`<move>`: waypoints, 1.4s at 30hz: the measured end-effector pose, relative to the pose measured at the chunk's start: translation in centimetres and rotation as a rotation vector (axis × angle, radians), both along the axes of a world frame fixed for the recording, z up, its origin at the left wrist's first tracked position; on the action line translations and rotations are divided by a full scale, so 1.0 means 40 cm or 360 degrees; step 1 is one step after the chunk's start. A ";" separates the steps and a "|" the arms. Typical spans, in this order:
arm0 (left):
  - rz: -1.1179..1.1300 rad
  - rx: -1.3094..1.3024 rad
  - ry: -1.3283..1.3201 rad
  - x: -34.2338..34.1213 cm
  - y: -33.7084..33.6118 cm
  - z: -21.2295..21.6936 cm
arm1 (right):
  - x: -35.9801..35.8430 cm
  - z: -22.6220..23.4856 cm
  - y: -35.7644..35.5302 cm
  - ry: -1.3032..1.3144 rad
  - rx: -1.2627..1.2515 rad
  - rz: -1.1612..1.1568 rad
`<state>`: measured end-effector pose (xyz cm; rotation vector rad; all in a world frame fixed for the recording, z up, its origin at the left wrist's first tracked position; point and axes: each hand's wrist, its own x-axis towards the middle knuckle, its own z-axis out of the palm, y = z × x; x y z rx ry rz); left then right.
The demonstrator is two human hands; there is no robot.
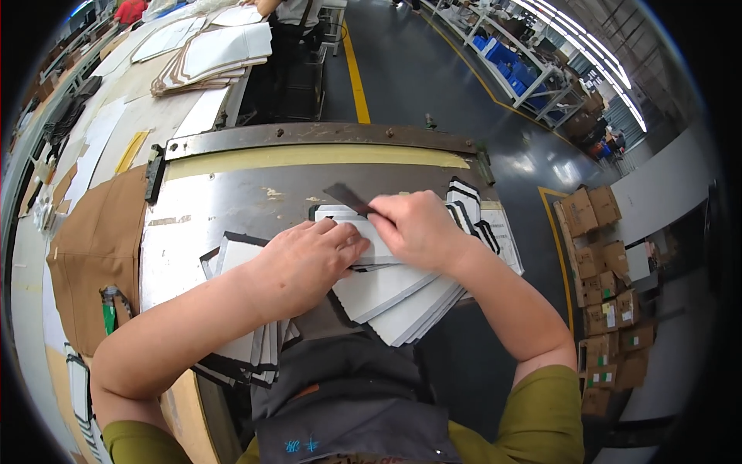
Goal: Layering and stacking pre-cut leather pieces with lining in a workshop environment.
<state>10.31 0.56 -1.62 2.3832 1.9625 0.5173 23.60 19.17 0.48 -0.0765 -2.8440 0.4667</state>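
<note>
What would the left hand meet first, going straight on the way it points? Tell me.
Beyond the white piece under it, the left hand would probably meet the right hand first, though a single view leaves their heights unclear.

From here I can't see the near end of the dark flat tool, which disappears into my right hand. My left hand covers part of the white panel beneath it, and its forearm hides some of the dark-edged pieces. The upper edge cuts off a co-worker; the lower edge crops my apron. Whatever the blue bins hold is too small for me to tell.
</note>
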 end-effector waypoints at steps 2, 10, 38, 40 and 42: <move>-0.0005 -0.0053 0.0068 -0.003 0.012 0.003 | -0.025 0.012 0.060 -0.0017 -0.0199 -0.0287; 0.0001 -0.0129 0.0161 0.002 0.028 0.031 | -0.103 0.157 0.298 0.1495 -0.0305 -0.0640; 0.0649 0.0150 0.0045 -0.235 0.044 -0.055 | -0.227 -0.117 0.034 0.0110 0.0105 0.0211; 0.0672 0.0164 0.0011 -0.234 0.042 -0.059 | -0.229 -0.120 0.032 0.0107 0.0102 0.0205; 0.0677 0.0169 -0.0004 -0.241 0.046 -0.055 | -0.236 -0.122 0.035 0.0162 0.0099 0.0206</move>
